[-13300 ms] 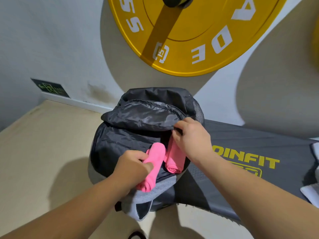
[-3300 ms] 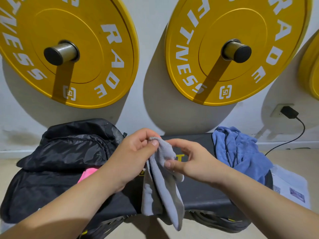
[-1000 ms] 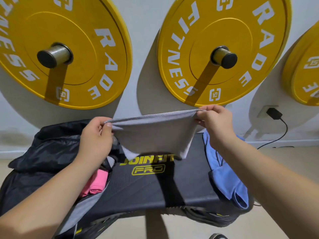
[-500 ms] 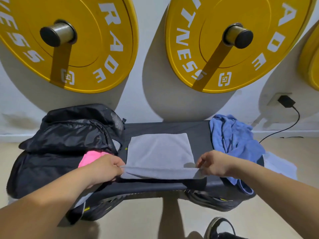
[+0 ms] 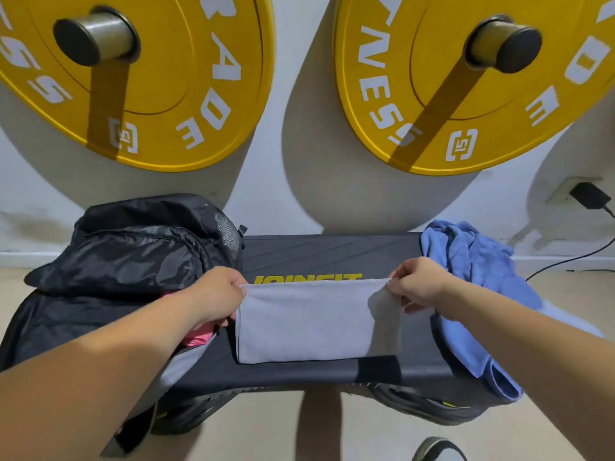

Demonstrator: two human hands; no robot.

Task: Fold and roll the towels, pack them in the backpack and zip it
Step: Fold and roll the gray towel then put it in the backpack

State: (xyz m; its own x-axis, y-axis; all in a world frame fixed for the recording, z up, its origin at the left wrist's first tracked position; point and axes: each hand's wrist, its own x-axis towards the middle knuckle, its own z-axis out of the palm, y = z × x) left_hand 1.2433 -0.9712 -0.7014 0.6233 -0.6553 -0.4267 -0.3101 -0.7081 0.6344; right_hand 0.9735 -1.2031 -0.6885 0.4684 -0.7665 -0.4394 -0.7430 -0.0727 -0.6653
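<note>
While your left hand (image 5: 216, 296) and right hand (image 5: 417, 284) pinch the towel (image 5: 306, 322) corners, uneven pulling can make the fold crooked.

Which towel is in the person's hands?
The grey towel, pinched at its top corners by left hand and right hand. The blue towel lies crumpled aside; the pink towel sits in the backpack.

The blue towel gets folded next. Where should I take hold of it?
I'd pinch the blue towel by the hem hanging over the near edge of the bench, coming from the front: that part hangs free, while the rest lies crumpled in a heap.
</note>
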